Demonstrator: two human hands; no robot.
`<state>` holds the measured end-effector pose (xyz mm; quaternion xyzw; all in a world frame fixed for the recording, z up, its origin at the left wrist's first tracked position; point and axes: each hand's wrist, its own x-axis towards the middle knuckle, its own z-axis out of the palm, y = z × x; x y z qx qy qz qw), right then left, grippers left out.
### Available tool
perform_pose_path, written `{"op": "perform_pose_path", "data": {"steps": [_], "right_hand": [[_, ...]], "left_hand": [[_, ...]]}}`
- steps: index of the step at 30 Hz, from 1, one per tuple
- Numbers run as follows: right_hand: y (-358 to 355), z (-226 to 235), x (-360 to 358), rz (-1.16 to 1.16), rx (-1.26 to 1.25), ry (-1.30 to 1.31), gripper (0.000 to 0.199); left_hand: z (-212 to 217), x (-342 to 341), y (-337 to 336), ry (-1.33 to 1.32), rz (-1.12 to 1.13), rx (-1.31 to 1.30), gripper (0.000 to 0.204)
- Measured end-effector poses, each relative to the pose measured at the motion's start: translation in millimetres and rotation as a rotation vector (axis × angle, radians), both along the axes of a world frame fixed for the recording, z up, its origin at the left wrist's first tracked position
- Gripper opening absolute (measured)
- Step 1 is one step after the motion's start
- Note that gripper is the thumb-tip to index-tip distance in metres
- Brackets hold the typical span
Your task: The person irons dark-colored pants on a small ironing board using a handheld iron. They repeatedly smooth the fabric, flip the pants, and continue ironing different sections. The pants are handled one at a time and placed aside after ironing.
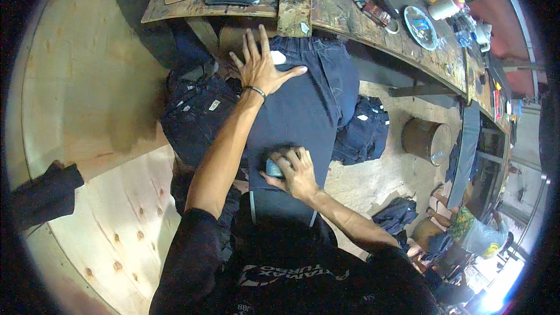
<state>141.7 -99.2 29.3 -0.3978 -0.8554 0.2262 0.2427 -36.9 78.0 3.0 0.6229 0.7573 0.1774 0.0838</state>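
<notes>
A pair of dark navy trousers with an elastic waistband stretches away from me, its waist end at the edge of a wooden plank. My left hand lies on the upper part, fingers spread, beside a small white patch. Nearer to me, my right hand is closed around a light-blue rounded block held against the cloth. The block's underside is hidden, and its exact kind does not show.
Dark garments are heaped left of the trousers, and folded ones lie right. A worktable carries tape rolls, a metal dish and a thread cone. A brown drum stands on the right; a person sits beyond.
</notes>
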Motion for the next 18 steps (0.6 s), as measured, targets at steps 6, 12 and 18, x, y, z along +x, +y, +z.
{"op": "perform_pose_path", "data": {"steps": [6,12,18], "right_hand": [[113,1,-39,0.025,0.0,-0.053,0.058],[16,-12,-3,0.195,-0.089,-0.075,0.054],[53,-28,5,0.047,0.007,-0.093,0.06]], "left_hand": [[6,-23,51,-0.141,-0.02,-0.301,0.138],[8,-22,54,-0.169,-0.021,-0.343,0.125],[7,-25,60,-0.133,0.008,-0.348,0.117]]}}
